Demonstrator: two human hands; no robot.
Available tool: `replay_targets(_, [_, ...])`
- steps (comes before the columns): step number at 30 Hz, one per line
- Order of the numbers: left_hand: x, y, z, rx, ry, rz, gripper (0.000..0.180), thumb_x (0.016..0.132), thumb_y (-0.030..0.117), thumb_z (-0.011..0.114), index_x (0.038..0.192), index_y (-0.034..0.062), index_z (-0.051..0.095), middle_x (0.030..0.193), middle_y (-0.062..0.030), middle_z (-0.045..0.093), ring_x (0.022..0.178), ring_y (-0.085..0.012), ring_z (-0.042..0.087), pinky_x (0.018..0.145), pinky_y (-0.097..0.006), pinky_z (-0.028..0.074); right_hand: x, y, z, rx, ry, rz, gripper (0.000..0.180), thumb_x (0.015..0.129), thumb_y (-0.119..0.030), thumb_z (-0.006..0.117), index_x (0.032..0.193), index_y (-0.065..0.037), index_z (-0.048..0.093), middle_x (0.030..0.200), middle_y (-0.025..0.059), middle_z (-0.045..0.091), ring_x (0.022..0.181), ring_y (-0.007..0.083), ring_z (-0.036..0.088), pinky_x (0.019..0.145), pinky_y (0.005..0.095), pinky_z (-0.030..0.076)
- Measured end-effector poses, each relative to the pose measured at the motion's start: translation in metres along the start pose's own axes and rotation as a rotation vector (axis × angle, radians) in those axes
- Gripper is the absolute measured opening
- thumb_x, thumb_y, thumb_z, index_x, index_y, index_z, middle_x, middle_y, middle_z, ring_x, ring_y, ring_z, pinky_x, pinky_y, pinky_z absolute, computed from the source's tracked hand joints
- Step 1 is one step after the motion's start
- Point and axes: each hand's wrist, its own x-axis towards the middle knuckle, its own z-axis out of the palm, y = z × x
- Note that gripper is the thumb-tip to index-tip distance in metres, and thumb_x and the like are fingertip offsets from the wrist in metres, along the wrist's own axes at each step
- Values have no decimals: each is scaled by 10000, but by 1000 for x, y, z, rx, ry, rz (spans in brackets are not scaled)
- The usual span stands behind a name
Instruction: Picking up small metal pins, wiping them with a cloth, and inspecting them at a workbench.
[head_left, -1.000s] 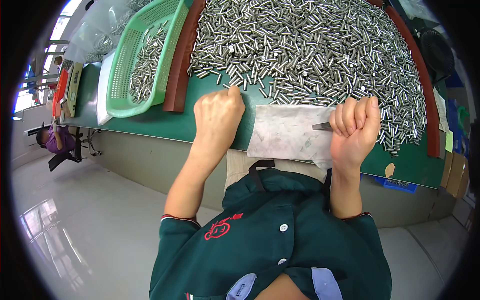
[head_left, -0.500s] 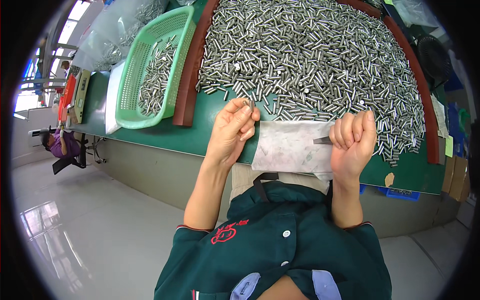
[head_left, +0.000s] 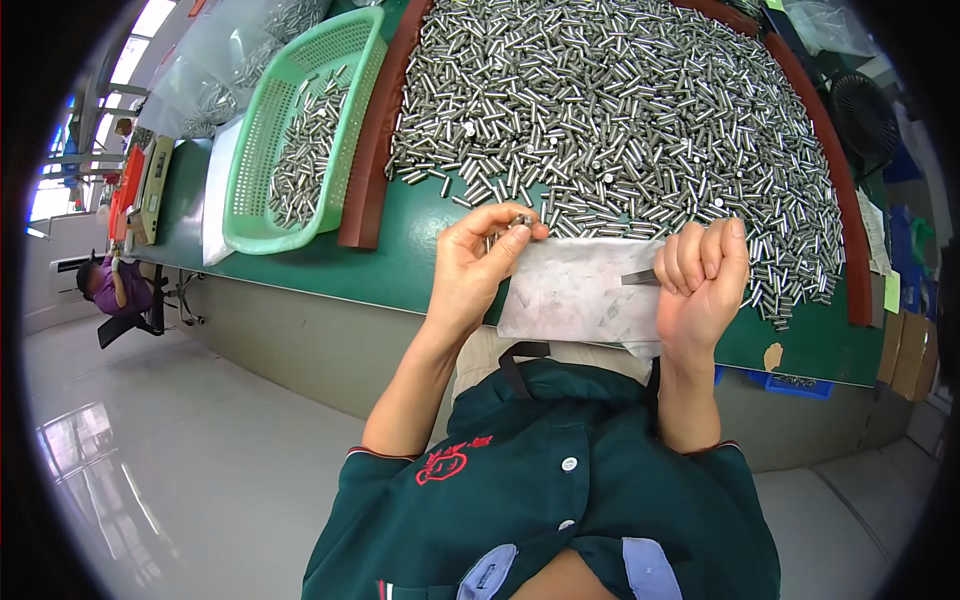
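Note:
Several short metal pins [head_left: 521, 221] are pinched between the thumb and fingers of my left hand [head_left: 468, 268], just beyond the left end of a stained white cloth [head_left: 575, 300]. My right hand [head_left: 705, 285] is closed in a fist over the right end of that cloth. Out of the fist, pointing left, sticks a flat dark metal tool [head_left: 638, 278]; its other end is hidden, so I cannot tell its exact kind. Past both hands spreads a wide heap of shiny metal pins [head_left: 620, 110] on the green table [head_left: 410, 215].
Dark red bars [head_left: 365, 190] edge the heap. To the left stand a green plastic basket [head_left: 240, 190] with pins in it and clear bags [head_left: 195, 90]. A black fan [head_left: 862, 110] is at the right. Far left, a person in purple [head_left: 120, 288] sits.
My left hand has turned, its fingers now reaching further right, toward the cloth's corner, with pins showing at the fingertips. The right hand keeps its grip on the tool; the whole view has shifted slightly.

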Motion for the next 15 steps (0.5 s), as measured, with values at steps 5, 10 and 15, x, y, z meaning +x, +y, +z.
replay_targets(5, [0, 3, -4, -164, -27, -86, 158, 854, 90, 474, 966, 5, 545, 836, -104, 620, 486, -5, 329, 413, -155, 262, 0, 1, 0, 9, 3, 8, 397, 928, -240, 285, 552, -115, 258, 442, -19, 256, 387, 63, 168, 377, 225, 174])
replay_targets(10, [3, 16, -12, -467, -92, -303, 259, 879, 164, 406, 1004, -35, 515, 897, -169, 609, 467, -45, 325, 420, -167, 284, -1, 1, 0, 22, 11, 7, 395, 927, -239, 285, 552, -118, 251, 440, -19, 252, 378, 61, 160, 373, 225, 170])
replay_targets(15, [3, 14, -17, -555, -99, -379, 300, 885, 183, 373, 1032, -48, 497, 929, -193, 598, 475, -50, 339, 423, -171, 295, 0, 1, 0, 26, 13, 10, 393, 926, -239, 286, 553, -119, 249, 440, -20, 248, 375, 62, 155, 372, 225, 170])
